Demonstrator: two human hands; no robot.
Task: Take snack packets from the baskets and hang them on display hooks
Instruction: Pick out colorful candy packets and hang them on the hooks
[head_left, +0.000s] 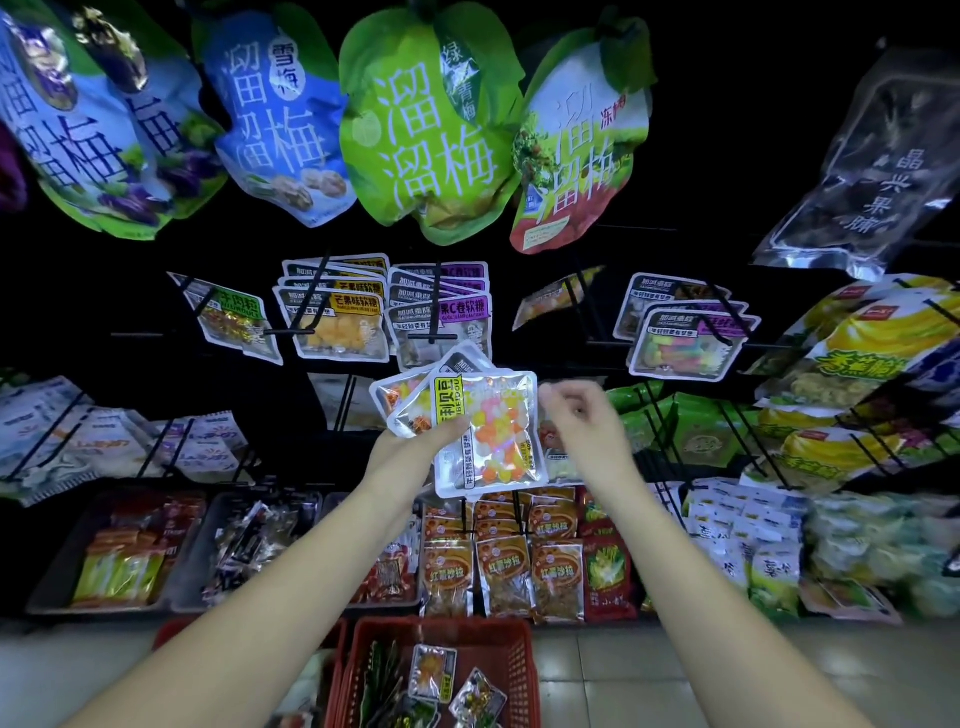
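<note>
My left hand (415, 441) holds a fanned stack of clear snack packets (488, 431) filled with small colourful candies, raised in front of the display rack. My right hand (582, 415) hovers just right of the stack's top edge, fingers loosely curled and blurred, apparently holding nothing. A red basket (514, 670) on the floor below my arms contains several more small packets (431, 670). Black display hooks (436, 338) carry similar packets directly above the stack.
Large green and blue plum bags (426, 130) hang overhead. Rows of hooks with packets fill the rack left and right. Grey bins (57, 571) of snacks and orange packets (509, 571) line the bottom shelf. Tiled floor lies right of the basket.
</note>
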